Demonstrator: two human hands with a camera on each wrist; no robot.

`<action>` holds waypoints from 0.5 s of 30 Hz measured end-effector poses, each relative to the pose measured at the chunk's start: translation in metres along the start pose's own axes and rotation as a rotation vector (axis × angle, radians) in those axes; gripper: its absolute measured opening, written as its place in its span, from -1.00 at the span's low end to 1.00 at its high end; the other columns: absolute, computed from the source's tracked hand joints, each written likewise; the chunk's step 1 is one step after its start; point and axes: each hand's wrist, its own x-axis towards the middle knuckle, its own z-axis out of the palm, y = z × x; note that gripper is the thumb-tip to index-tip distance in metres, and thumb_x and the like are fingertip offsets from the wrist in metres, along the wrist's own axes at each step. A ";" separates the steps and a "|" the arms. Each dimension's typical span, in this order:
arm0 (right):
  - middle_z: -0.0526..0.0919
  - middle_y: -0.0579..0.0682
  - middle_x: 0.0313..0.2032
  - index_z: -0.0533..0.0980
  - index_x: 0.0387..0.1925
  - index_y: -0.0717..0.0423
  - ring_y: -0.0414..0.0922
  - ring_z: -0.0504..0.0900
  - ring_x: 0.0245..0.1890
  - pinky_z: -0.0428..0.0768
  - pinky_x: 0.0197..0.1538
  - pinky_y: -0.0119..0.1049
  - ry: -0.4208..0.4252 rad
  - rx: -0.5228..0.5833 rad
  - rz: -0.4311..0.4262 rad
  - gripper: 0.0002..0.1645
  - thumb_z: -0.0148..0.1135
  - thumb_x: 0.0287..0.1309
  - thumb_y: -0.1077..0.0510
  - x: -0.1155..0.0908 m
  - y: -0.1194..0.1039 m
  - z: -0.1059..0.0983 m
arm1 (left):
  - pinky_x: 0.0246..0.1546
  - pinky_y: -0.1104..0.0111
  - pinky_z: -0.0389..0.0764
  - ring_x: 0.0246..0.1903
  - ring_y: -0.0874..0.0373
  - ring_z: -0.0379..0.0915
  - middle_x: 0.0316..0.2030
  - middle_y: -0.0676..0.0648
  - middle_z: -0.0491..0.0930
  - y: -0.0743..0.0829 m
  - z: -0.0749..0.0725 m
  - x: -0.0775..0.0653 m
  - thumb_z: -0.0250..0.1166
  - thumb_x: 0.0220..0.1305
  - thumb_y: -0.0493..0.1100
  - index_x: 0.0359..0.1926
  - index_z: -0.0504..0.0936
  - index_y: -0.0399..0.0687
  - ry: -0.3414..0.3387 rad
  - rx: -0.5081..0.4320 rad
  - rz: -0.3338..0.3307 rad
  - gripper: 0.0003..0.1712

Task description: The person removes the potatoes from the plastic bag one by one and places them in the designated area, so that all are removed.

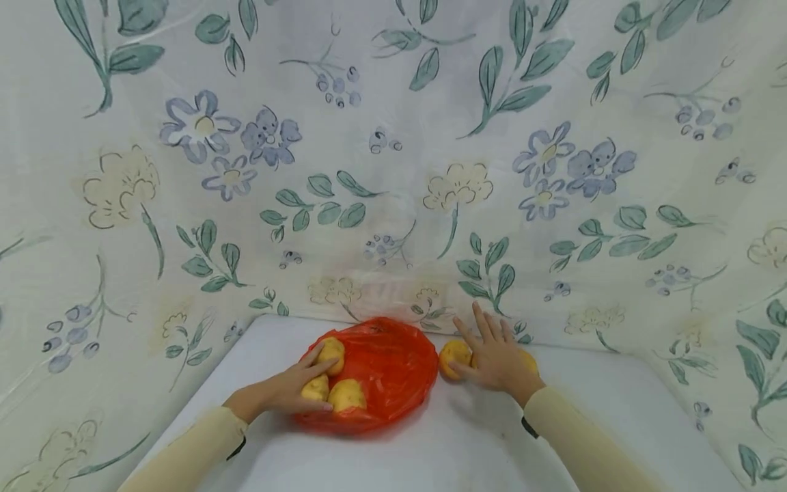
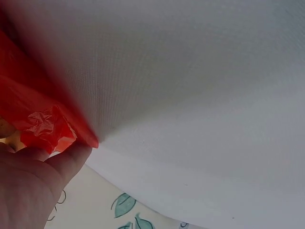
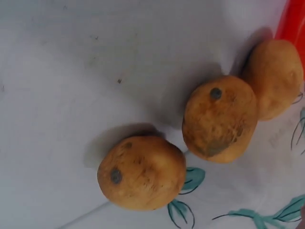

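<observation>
A red plastic bag (image 1: 399,369) lies spread on the white table with three potatoes showing at its left side, one of them a front potato (image 1: 348,394). My left hand (image 1: 289,391) rests over these with fingers and thumb spread; in the left wrist view the left hand (image 2: 33,183) touches the bag's edge (image 2: 52,129). To the right of the bag, my right hand (image 1: 499,359) hovers with straight, spread fingers over a row of potatoes, partly hiding them. The right wrist view shows three: a near potato (image 3: 143,172), a middle potato (image 3: 220,119) and a far potato (image 3: 274,78) beside the bag.
The white table (image 1: 467,444) reaches back to a floral cloth (image 1: 393,225), which hangs behind and at both sides. Small dark specks (image 3: 119,81) dot the tabletop near the potatoes.
</observation>
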 end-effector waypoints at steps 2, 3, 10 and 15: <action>-0.30 0.19 0.58 -0.06 0.57 -0.20 0.29 -0.06 0.52 -0.15 0.46 0.37 -0.016 0.027 -0.007 0.05 -0.06 0.21 -0.53 -0.004 -0.003 0.007 | 0.28 -0.31 0.25 0.43 -0.47 -0.06 0.54 -0.37 -0.34 -0.002 0.005 -0.002 0.38 0.12 0.29 0.53 0.14 -0.01 -0.013 0.000 0.004 0.08; -0.32 0.18 0.58 -0.07 0.57 -0.21 0.28 -0.07 0.52 -0.16 0.47 0.36 -0.024 0.038 -0.008 0.06 -0.05 0.20 -0.54 -0.006 -0.005 0.009 | 0.29 -0.30 0.25 0.43 -0.47 -0.06 0.54 -0.37 -0.34 -0.003 0.007 -0.002 0.38 0.13 0.30 0.53 0.14 0.00 -0.018 0.004 0.006 0.07; -0.30 0.13 0.58 -0.05 0.57 -0.26 0.22 -0.04 0.52 -0.11 0.48 0.33 0.017 0.036 -0.048 0.04 -0.02 0.20 -0.52 0.002 -0.015 0.013 | 0.31 -0.27 0.27 0.44 -0.42 -0.05 0.56 -0.30 -0.34 -0.001 0.007 0.001 0.38 0.09 0.34 0.54 0.11 0.09 0.002 0.016 -0.025 0.10; -0.40 0.10 0.58 -0.16 0.57 -0.30 0.21 -0.11 0.54 -0.15 0.49 0.32 -0.063 0.054 -0.064 0.04 -0.11 0.22 -0.55 0.010 -0.027 0.010 | 0.31 -0.27 0.26 0.45 -0.41 -0.06 0.56 -0.28 -0.38 0.001 0.005 0.000 0.39 0.07 0.34 0.55 0.08 0.09 -0.022 0.008 -0.053 0.14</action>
